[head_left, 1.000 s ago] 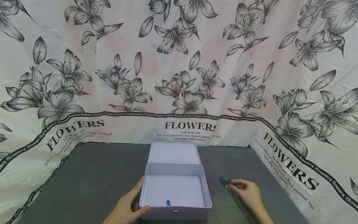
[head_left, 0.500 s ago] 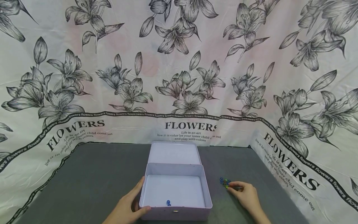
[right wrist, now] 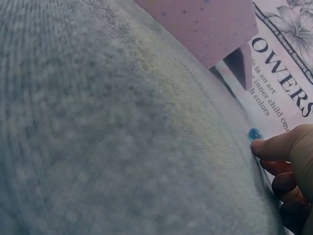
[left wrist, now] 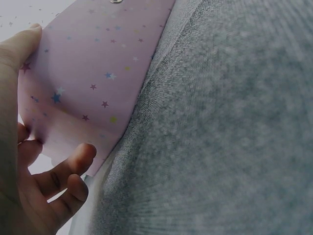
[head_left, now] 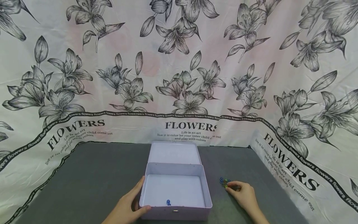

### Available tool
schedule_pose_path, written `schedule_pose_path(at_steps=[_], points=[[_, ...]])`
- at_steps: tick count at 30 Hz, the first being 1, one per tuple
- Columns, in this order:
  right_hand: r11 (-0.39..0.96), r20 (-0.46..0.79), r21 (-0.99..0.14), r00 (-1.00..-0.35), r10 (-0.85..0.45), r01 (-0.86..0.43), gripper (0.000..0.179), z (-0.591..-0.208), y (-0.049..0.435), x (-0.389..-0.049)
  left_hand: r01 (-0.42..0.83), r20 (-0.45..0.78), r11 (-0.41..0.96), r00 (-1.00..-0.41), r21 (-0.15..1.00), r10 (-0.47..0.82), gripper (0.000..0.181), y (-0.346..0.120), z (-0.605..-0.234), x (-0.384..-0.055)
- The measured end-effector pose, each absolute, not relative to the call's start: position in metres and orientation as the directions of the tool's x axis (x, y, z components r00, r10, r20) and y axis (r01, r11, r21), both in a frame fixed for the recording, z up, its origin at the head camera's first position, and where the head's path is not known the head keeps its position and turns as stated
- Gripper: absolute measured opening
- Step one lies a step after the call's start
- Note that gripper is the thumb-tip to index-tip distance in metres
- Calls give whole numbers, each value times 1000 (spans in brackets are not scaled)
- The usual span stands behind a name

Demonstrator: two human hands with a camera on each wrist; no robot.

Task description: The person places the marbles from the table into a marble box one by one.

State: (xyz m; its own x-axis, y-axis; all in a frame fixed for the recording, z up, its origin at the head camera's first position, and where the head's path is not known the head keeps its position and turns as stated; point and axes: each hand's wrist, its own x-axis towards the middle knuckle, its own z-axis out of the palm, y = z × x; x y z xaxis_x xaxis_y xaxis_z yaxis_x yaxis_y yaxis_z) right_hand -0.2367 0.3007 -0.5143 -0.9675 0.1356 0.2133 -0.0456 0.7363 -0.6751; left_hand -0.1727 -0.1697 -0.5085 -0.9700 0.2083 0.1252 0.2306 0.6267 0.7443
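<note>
An open metal box (head_left: pixel 175 214), pale lilac with printed stars, stands at the front middle of the table, lid (head_left: pixel 174 152) tipped back. Inside, by the front wall, lie blue marbles (head_left: pixel 168 202). My left hand (head_left: pixel 129 202) holds the box's front left corner, thumb on the front side; the left wrist view shows other fingers (left wrist: pixel 73 166) bent beside it. Right of the box is a small cluster of blue and green glass marbles (head_left: pixel 221 179). My right hand (head_left: pixel 243 194) touches its near edge with thumb and forefinger; a blue marble (right wrist: pixel 255 134) shows beyond the thumb tip. Whether one is pinched is hidden.
A dark grey cloth (head_left: pixel 98 177) covers the table. White fabric (head_left: pixel 134 127) printed with flowers and lettering hangs behind and along both sides. The raised lid stands between the box and the back fabric.
My right hand has shifted slightly left and nearer to me along the marble cluster, its fingertips now over a green marble. The left hand and the box have stayed put.
</note>
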Motion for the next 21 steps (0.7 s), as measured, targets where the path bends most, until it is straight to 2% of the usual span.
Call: schedule_pose_path(at_steps=[14,21], points=[[739,275,-667,-954,121,-98,13,-519,302,-238,213,105,591,-972,778,212,106,-166,-504,-172],[707,250,-702,-959,136,-83,15,-520,304,-238,224,114,580,-969,783,220,105,-166,-504,-172]])
